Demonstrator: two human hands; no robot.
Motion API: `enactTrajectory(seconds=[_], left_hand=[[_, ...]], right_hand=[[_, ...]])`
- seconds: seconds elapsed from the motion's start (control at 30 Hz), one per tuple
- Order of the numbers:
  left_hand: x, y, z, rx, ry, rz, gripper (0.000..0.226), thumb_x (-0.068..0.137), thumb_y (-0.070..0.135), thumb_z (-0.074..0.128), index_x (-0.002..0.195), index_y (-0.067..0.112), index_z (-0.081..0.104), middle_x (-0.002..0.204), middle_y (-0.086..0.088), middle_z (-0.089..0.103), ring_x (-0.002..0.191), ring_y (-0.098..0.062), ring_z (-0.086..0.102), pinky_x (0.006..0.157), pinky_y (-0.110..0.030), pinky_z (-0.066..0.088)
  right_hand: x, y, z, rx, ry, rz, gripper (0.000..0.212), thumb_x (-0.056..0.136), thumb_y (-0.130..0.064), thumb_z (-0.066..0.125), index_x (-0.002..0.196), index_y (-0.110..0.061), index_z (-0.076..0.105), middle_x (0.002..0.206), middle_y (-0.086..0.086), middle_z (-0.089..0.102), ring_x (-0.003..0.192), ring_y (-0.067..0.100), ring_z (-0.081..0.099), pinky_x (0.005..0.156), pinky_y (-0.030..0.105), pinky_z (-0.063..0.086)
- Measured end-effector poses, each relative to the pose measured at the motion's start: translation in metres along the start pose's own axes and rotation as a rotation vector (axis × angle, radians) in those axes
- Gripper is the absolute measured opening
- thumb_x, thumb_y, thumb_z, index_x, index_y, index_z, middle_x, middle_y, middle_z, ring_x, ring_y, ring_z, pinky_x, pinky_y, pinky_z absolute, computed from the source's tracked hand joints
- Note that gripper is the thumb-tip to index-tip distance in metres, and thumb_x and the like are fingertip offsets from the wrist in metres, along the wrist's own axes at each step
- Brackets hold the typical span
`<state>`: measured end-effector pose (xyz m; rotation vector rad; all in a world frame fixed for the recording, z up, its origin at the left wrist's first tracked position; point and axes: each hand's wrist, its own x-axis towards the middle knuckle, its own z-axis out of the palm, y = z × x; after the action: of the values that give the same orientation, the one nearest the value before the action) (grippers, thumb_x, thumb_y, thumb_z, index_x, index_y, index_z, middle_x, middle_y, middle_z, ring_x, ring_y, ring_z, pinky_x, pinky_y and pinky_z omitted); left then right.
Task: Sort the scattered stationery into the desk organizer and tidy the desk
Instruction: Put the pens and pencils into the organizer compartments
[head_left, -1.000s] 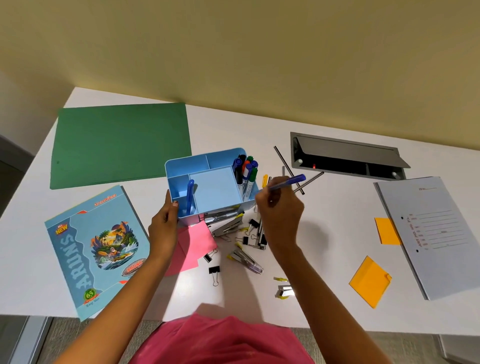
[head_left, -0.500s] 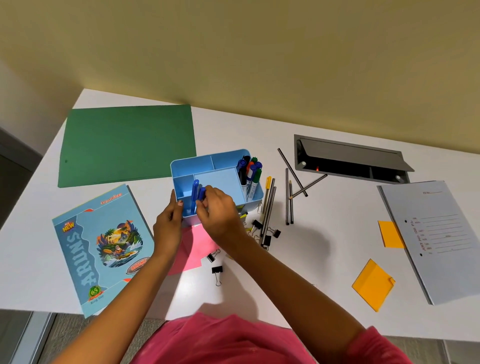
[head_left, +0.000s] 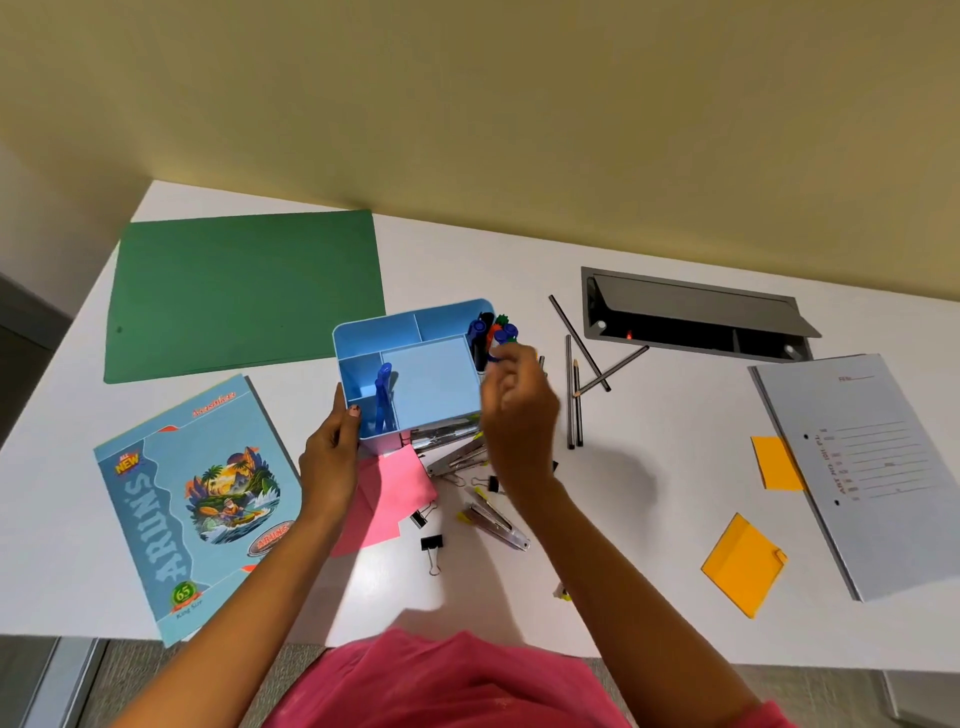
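Here the left hand (head_left: 332, 462) holds the near left corner of the desk organizer (head_left: 410, 315), with its thumb pressed on the wall. The organizer is a light blue plastic box with round corners and an open top, and it sits on the white desk (head_left: 649, 519). Thin walls split it into one big square space in the middle and smaller spaces around it. Right by the left thumb, a small space holds blue pens (head_left: 383, 389) that stand up and lean a little. On the far right side, a thin slot is full of markers (head_left: 488, 332) with blue, black, green and orange caps. The right hand (head_left: 519, 421) is up by those caps with its fingers bent. It is blurry, so it is hard to tell if it pinches anything. Pink sticky notes (head_left: 397, 488) lie just beside the left wrist. Black binder clips (head_left: 431, 544) lie between the two arms. Grey pencils (head_left: 573, 405) lie just to the right of the right hand.
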<state>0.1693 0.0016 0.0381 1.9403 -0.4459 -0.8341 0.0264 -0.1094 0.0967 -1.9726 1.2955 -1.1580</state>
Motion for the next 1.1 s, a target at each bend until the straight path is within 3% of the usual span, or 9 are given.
enactTrajectory(seconds=[0.1, 0.17, 0.27, 0.4, 0.47, 0.53, 0.7, 0.9, 1.1], left_hand=[[-0.001, 0.0, 0.0, 0.004, 0.002, -0.003, 0.043, 0.101, 0.043, 0.037, 0.139, 0.027, 0.049, 0.12, -0.003, 0.065, 0.105, -0.024, 0.061, 0.089, -0.048, 0.049], [-0.001, 0.0, 0.001, -0.004, 0.004, 0.001, 0.044, 0.1, 0.044, 0.037, 0.139, 0.028, 0.048, 0.122, -0.005, 0.065, 0.107, -0.026, 0.061, 0.09, -0.051, 0.05], [0.0, -0.001, 0.001, -0.009, 0.004, 0.004, 0.043, 0.101, 0.044, 0.036, 0.139, 0.028, 0.048, 0.123, -0.007, 0.065, 0.109, -0.028, 0.06, 0.09, -0.051, 0.05], [0.001, -0.002, 0.001, -0.014, 0.0, -0.002, 0.044, 0.1, 0.045, 0.037, 0.139, 0.029, 0.048, 0.124, -0.005, 0.064, 0.109, -0.026, 0.06, 0.091, -0.05, 0.05], [0.003, -0.005, 0.001, -0.027, 0.007, -0.011, 0.044, 0.099, 0.047, 0.038, 0.137, 0.028, 0.051, 0.122, -0.006, 0.066, 0.109, -0.028, 0.061, 0.088, -0.047, 0.049], [0.004, -0.008, 0.001, -0.04, 0.013, -0.015, 0.045, 0.098, 0.048, 0.039, 0.135, 0.027, 0.053, 0.119, -0.008, 0.067, 0.108, -0.031, 0.061, 0.086, -0.046, 0.049], [0.003, -0.007, 0.002, -0.049, 0.014, -0.023, 0.044, 0.099, 0.046, 0.038, 0.137, 0.028, 0.051, 0.122, -0.009, 0.066, 0.109, -0.032, 0.06, 0.086, -0.046, 0.049], [0.005, -0.009, 0.002, -0.044, 0.005, -0.019, 0.045, 0.099, 0.047, 0.038, 0.138, 0.027, 0.05, 0.123, -0.008, 0.065, 0.11, -0.03, 0.061, 0.084, -0.043, 0.049], [0.004, -0.008, 0.002, -0.058, 0.008, -0.022, 0.045, 0.099, 0.047, 0.038, 0.138, 0.028, 0.05, 0.126, -0.008, 0.064, 0.113, -0.03, 0.06, 0.088, -0.045, 0.049]], right_hand=[[0.013, 0.03, -0.011, -0.053, 0.167, 0.035, 0.009, 0.089, 0.005, 0.05, 0.093, -0.001, 0.055, 0.08, 0.006, 0.059, 0.062, 0.003, 0.048, 0.058, 0.005, 0.036], [0.018, 0.055, -0.011, -0.092, 0.19, 0.053, 0.006, 0.09, 0.004, 0.051, 0.093, 0.0, 0.054, 0.083, 0.009, 0.06, 0.065, 0.011, 0.051, 0.06, 0.009, 0.04], [0.022, 0.085, -0.005, -0.147, 0.043, 0.171, 0.009, 0.093, -0.001, 0.047, 0.089, -0.005, 0.054, 0.08, 0.008, 0.058, 0.069, 0.019, 0.054, 0.059, 0.025, 0.046], [0.02, 0.105, 0.004, -0.292, -0.24, 0.318, 0.01, 0.097, -0.01, 0.046, 0.093, -0.005, 0.054, 0.08, 0.008, 0.058, 0.071, 0.02, 0.056, 0.054, 0.021, 0.043], [0.017, 0.109, 0.007, -0.391, -0.337, 0.334, 0.012, 0.096, -0.015, 0.052, 0.1, -0.004, 0.054, 0.089, 0.01, 0.061, 0.077, 0.018, 0.059, 0.06, 0.024, 0.049], [0.013, 0.112, 0.009, -0.5, -0.394, 0.342, 0.024, 0.095, -0.023, 0.054, 0.108, -0.003, 0.053, 0.098, 0.01, 0.06, 0.086, 0.018, 0.06, 0.068, 0.026, 0.051], [0.008, 0.118, 0.007, -0.612, -0.403, 0.363, 0.031, 0.097, -0.029, 0.049, 0.113, -0.003, 0.053, 0.105, 0.01, 0.058, 0.094, 0.019, 0.059, 0.07, 0.023, 0.043], [0.01, 0.126, -0.004, -0.399, -0.265, 0.49, 0.015, 0.088, -0.02, 0.063, 0.088, -0.005, 0.059, 0.082, 0.007, 0.06, 0.072, 0.019, 0.059, 0.057, 0.022, 0.042], [0.022, 0.097, -0.028, 0.001, -0.041, 0.383, 0.01, 0.083, 0.0, 0.062, 0.08, -0.003, 0.052, 0.061, -0.004, 0.048, 0.053, 0.004, 0.045, 0.059, 0.016, 0.042]])
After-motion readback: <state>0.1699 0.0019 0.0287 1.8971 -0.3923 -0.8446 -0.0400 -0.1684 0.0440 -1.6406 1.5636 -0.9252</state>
